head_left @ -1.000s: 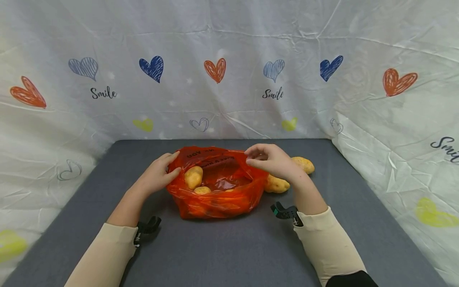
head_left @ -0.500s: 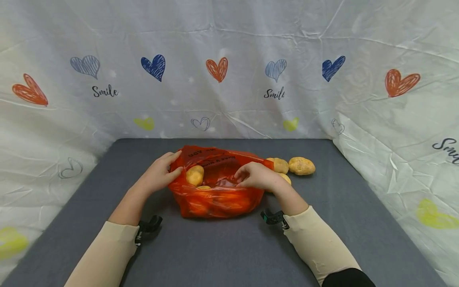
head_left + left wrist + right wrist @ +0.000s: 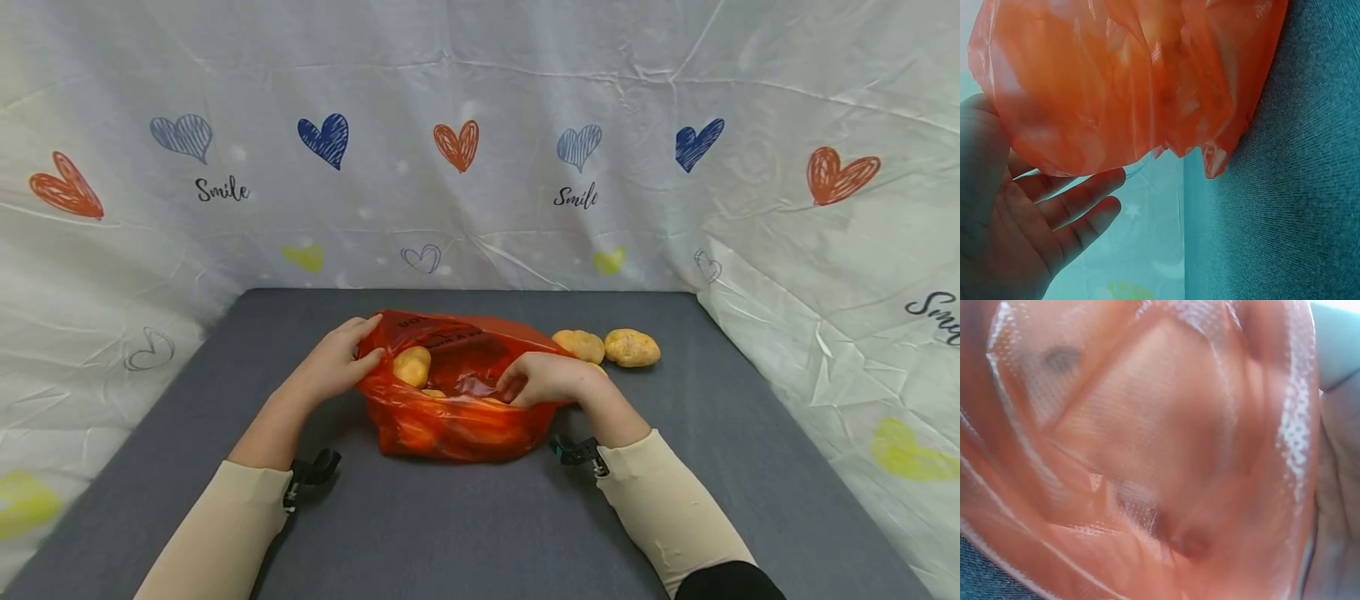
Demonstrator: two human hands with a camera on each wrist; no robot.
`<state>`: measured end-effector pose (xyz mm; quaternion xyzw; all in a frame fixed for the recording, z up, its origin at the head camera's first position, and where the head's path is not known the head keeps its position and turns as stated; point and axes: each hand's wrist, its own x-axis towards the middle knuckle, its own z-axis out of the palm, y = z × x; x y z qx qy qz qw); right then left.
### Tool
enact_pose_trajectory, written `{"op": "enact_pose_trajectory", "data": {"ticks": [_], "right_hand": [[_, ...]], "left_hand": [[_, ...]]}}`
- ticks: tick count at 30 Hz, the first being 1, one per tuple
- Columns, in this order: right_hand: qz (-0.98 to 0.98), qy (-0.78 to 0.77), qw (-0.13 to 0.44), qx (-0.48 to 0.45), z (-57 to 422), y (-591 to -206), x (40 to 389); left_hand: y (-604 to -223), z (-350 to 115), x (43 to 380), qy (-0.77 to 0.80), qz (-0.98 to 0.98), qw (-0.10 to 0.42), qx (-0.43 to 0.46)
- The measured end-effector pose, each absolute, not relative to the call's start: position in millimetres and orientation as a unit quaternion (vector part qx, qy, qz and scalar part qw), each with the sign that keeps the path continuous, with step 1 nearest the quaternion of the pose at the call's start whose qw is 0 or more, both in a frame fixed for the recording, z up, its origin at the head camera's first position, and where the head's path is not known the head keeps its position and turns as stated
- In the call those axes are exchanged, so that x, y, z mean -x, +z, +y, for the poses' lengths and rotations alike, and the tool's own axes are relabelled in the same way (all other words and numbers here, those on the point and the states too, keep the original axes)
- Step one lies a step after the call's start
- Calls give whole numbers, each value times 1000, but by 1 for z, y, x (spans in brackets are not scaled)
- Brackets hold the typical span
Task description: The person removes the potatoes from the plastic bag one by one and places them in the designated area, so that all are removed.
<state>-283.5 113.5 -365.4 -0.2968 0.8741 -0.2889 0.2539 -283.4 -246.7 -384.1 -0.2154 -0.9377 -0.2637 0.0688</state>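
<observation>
A red plastic bag [image 3: 457,433] with dark print sits on the table, its mouth spread open. My left hand [image 3: 333,362] holds the bag's left rim between thumb and fingers; in the left wrist view the fingers [image 3: 1079,200] lie behind the plastic. One potato [image 3: 412,367] shows inside at the left, and part of another potato [image 3: 433,392] lies below it. My right hand [image 3: 547,379] reaches into the bag's right side with bent fingers, near a sliver of yellow. Plastic covers most of the right wrist view, so whether those fingers grip anything is hidden.
Right of the bag lie two potatoes [image 3: 579,343] [image 3: 632,347] on the dark grey table [image 3: 465,533], and a third potato [image 3: 598,368] is mostly hidden behind my right wrist. A white curtain [image 3: 510,50] with printed hearts surrounds the table's back and sides.
My right hand has moved from above the bag's right rim down and left into its mouth. The bag's right rim now lies over that wrist. My left hand stays at the left rim.
</observation>
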Motion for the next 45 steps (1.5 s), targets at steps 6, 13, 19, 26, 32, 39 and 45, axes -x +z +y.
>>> {"op": "enact_pose_trajectory", "data": {"ticks": [6, 13, 19, 26, 32, 39, 45], "right_hand": [[881, -238, 272, 307, 112, -367, 284], [879, -227, 275, 316, 110, -367, 284], [876, -241, 255, 331, 109, -366, 284], [881, -267, 215, 325, 111, -363, 284], [889, -300, 171, 299, 115, -356, 280], [886, -335, 128, 294, 126, -339, 276], [888, -345, 87, 293, 144, -325, 274]], "left_hand": [[-384, -246, 283, -268, -937, 67, 213], [-385, -247, 282, -267, -938, 68, 212], [-386, -248, 282, -266, -937, 71, 216], [-386, -248, 283, -268, -936, 72, 216], [-386, -247, 283, -265, -937, 73, 217], [-385, -247, 284, -268, -935, 72, 220], [-384, -247, 284, -269, -935, 69, 220]]}}
